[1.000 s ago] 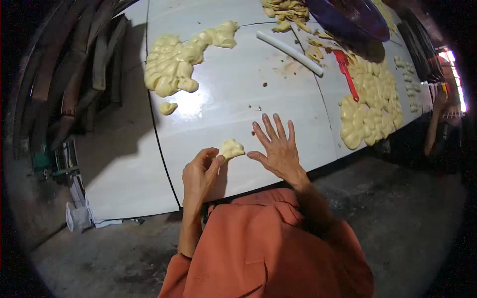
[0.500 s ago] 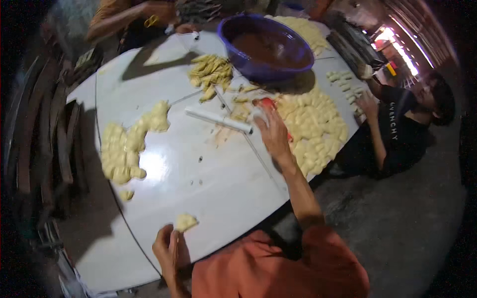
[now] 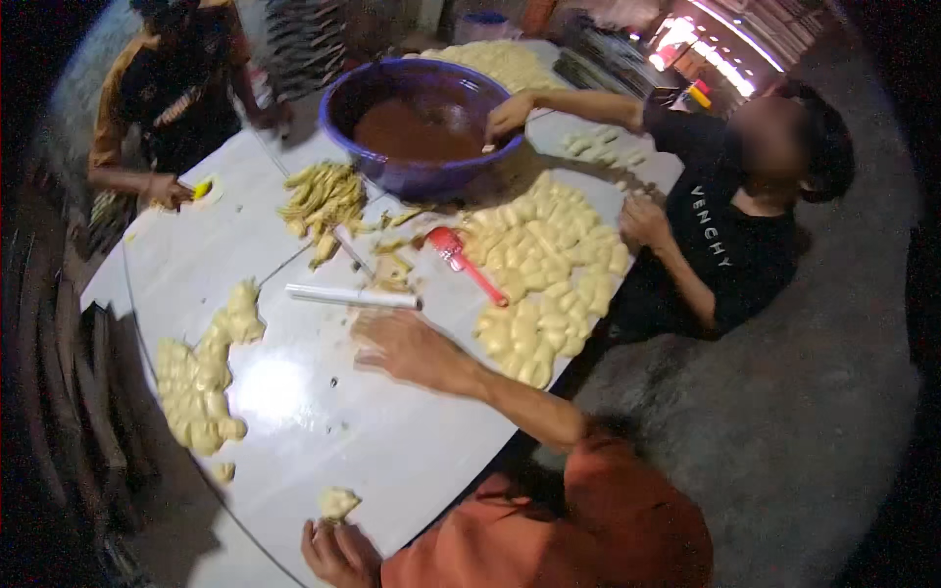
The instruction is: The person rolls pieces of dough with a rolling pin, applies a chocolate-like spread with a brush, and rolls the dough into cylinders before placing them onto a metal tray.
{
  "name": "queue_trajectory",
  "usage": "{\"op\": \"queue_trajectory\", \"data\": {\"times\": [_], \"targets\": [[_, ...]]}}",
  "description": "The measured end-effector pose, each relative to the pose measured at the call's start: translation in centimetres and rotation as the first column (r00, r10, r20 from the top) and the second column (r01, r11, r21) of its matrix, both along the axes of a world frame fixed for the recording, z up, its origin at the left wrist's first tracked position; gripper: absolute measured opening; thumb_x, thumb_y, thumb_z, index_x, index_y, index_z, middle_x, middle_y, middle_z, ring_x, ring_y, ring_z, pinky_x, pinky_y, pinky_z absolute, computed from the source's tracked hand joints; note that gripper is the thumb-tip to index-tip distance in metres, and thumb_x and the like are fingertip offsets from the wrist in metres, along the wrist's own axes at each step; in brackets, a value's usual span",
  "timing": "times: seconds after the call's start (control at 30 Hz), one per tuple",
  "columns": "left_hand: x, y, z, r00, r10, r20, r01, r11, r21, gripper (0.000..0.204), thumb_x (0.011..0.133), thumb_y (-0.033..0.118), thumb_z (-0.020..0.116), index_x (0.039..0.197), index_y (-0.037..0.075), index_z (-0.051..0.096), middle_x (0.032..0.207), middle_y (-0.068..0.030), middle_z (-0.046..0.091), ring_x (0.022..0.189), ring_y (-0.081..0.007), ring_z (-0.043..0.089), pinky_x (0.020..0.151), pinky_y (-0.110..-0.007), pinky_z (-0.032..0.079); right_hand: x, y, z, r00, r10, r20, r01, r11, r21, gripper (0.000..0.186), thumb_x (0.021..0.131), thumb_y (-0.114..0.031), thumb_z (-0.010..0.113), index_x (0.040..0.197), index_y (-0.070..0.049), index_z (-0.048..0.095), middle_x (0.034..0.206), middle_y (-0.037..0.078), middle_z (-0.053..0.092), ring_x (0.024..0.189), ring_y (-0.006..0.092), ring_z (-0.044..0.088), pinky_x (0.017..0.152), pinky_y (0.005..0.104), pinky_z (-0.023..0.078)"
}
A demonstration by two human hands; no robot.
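Observation:
My left hand rests at the near edge of the white table, fingers loosely apart. Just beyond its fingertips lies a small lump of pale yellow dough. My right hand, slightly blurred, is palm down over the middle of the table with its fingers stretched out to the left. Nothing shows in its grasp. A white rolling tube lies just beyond it. Farther right, a red scoop lies beside a wide spread of smooth dough pieces. Another cluster of dough pieces sits on the left.
A purple basin of brown filling stands at the far side, beside a heap of yellowish strips. One co-worker at right reaches into the basin. Another co-worker at far left holds something yellow against the table.
My right hand has left the red scoop and come nearer, in front of the tube. The view has shifted. The right co-worker's hand has moved to the basin.

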State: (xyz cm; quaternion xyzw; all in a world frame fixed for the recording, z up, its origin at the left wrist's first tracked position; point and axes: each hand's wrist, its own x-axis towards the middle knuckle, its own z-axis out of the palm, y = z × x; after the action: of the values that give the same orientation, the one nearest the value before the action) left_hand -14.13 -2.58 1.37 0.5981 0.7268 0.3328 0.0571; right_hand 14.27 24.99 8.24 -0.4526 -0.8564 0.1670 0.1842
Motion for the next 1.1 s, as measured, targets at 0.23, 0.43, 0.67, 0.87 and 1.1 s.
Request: {"op": "queue_trajectory", "data": {"times": [0.23,0.43,0.67,0.87,1.1], "targets": [[2.6,0.5,1.4,0.957,-0.289,-0.028,0.225,0.798,-0.559,0.079,0.095,0.054,0.065,0.153,0.004,0.045,0.163,-0.0195,0.037,0.153,-0.0374,0.032,0.119,-0.071,0.015,-11.1,-13.4,-4.0,0.826,0.554,-0.106,-0.562,0.824,-0.075,0.069,0.099,-0.056,0.054,0.144,-0.004,0.056,0.156,0.013,0.049,0.15,0.0276,0.038,0.121,0.0635,0.022],[1.4,-1.1,2.7,0.943,-0.33,0.031,0.305,0.826,-0.474,0.073,0.098,0.052,0.06,0.154,0.006,0.045,0.161,-0.0185,0.041,0.153,-0.0361,0.032,0.12,-0.071,0.013,-13.0,-12.4,-6.1,0.822,0.554,0.129,-0.541,0.832,-0.123,0.084,0.097,-0.07,0.044,0.156,-0.01,0.043,0.166,0.013,0.035,0.155,0.0257,0.029,0.123,0.0687,0.008],[-0.1,0.9,1.7,0.94,-0.327,-0.099,0.27,0.888,-0.372,0.077,0.099,0.052,0.057,0.157,0.006,0.038,0.163,-0.0206,0.037,0.152,-0.0377,0.035,0.116,-0.076,0.011,-9.2,-15.3,-6.2,0.815,0.501,0.292,-0.514,0.857,-0.038,0.076,0.099,-0.057,0.054,0.158,-0.012,0.039,0.165,0.009,0.037,0.154,0.0277,0.031,0.121,0.073,0.011],[-0.7,2.4,1.9,0.945,-0.312,-0.095,0.24,0.863,-0.445,0.081,0.098,0.058,0.058,0.156,0.006,0.041,0.163,-0.0197,0.038,0.152,-0.0385,0.033,0.117,-0.076,0.011,-7.7,-15.1,-4.6,0.85,0.474,0.23,-0.469,0.88,-0.08,0.071,0.097,-0.055,0.06,0.152,-0.012,0.048,0.159,0.008,0.045,0.15,0.0291,0.037,0.121,0.0703,0.017],[-0.2,1.7,1.2,0.933,-0.328,-0.145,0.221,0.844,-0.488,0.084,0.098,0.058,0.056,0.161,0.008,0.033,0.167,-0.0197,0.031,0.155,-0.0383,0.026,0.117,-0.076,0.009,-4.1,-2.7,-2.8,0.986,-0.139,-0.096,0.154,0.973,0.171,0.052,0.094,-0.023,0.067,0.14,-0.001,0.058,0.142,0.021,0.057,0.137,0.0383,0.048,0.118,0.0512,0.033]]}}
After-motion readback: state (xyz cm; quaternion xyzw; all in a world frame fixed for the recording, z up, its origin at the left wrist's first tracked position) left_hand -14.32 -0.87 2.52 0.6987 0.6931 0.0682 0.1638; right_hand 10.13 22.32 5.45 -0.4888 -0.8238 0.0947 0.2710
